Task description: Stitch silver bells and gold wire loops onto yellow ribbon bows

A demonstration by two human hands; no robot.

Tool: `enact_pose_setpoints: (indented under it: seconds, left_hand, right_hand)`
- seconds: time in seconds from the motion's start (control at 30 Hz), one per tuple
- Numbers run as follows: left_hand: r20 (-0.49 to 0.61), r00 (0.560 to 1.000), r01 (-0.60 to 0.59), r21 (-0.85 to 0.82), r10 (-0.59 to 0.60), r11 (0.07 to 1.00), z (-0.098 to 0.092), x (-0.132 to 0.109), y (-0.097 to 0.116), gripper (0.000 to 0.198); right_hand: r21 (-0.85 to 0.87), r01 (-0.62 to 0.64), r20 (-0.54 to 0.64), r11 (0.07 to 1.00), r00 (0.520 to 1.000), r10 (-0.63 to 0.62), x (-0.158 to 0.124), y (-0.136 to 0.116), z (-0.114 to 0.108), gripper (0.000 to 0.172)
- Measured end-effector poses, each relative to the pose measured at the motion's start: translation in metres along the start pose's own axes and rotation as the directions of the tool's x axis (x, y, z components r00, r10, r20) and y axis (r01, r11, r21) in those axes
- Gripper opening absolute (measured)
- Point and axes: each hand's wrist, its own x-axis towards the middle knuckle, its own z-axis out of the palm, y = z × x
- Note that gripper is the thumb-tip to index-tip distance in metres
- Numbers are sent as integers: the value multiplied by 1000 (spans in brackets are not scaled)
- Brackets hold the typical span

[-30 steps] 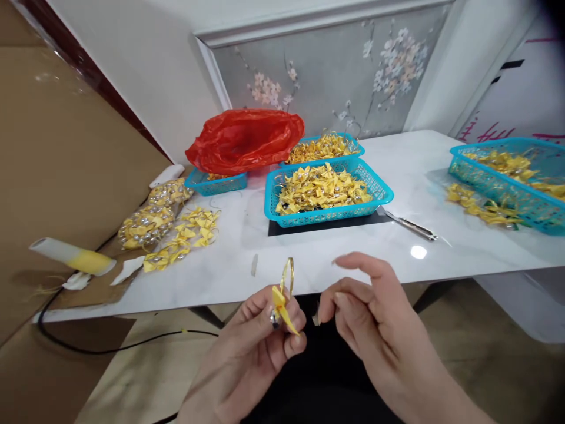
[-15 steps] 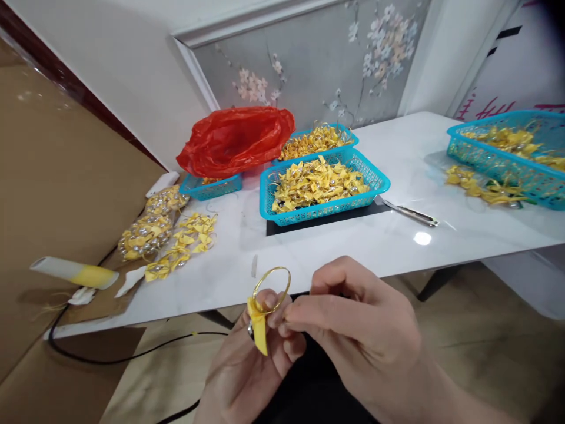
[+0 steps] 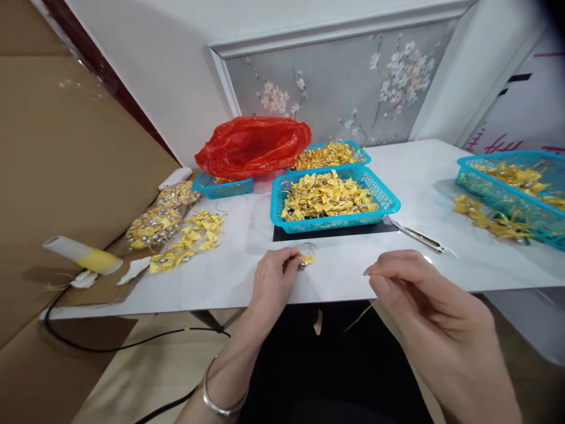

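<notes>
Over the table's front edge, my left hand (image 3: 274,280) pinches a small yellow ribbon bow (image 3: 309,258) with silvery beads and a thin gold ring. The bow is at the tabletop; whether it touches the surface I cannot tell. My right hand (image 3: 428,312) is raised to the right, its thumb and forefinger pressed together. A thin yellow-green strand (image 3: 359,318) trails down from its fingers over my dark lap. Beyond my hands, a blue basket (image 3: 335,224) holds a heap of similar yellow bows (image 3: 329,194).
A box cutter (image 3: 418,237) lies right of the basket. Loose bows (image 3: 189,238) and bagged ones (image 3: 154,228) are at the left. A red plastic bag (image 3: 251,147) covers part of a small blue basket (image 3: 227,188). Another blue basket (image 3: 507,185) stands at the right.
My hands have moved apart. The left has carried the bow forward to the tabletop, and the right has drawn away to the right with the strand. The view has shifted slightly.
</notes>
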Motion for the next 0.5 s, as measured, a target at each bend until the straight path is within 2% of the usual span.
enact_pose_setpoints:
  seconds: [0.1, 0.2, 0.27, 0.37, 0.43, 0.5]
  left_hand:
    - [-50, 997, -55, 101, 60, 993, 0, -5, 2, 21]
    - [-160, 983, -53, 203, 86, 978, -22, -11, -3, 22]
    - [-311, 947, 16, 283, 76, 959, -55, -16, -15, 24]
    - [-554, 831, 210, 394, 48, 895, -121, -30, -45, 28]
    - [-627, 778, 337, 450, 24, 827, -165, -42, -67, 31]
    - [-649, 761, 420, 497, 4, 760, -199, -50, -89, 32]
  right_hand:
    - [-60, 14, -18, 998, 1000, -15, -7, 6, -3, 4]
    - [-71, 12, -44, 997, 999, -15, -15, 12, -1, 1]
    - [-28, -20, -45, 999, 999, 18, -19, 16, 0, 3]
    - [29, -39, -20, 999, 999, 39, -22, 18, 2, 4]
    - [21, -21, 36, 1000, 999, 21, -22, 19, 3, 4]
    - [-3, 14, 81, 1000, 997, -14, -20, 18, 5, 5]
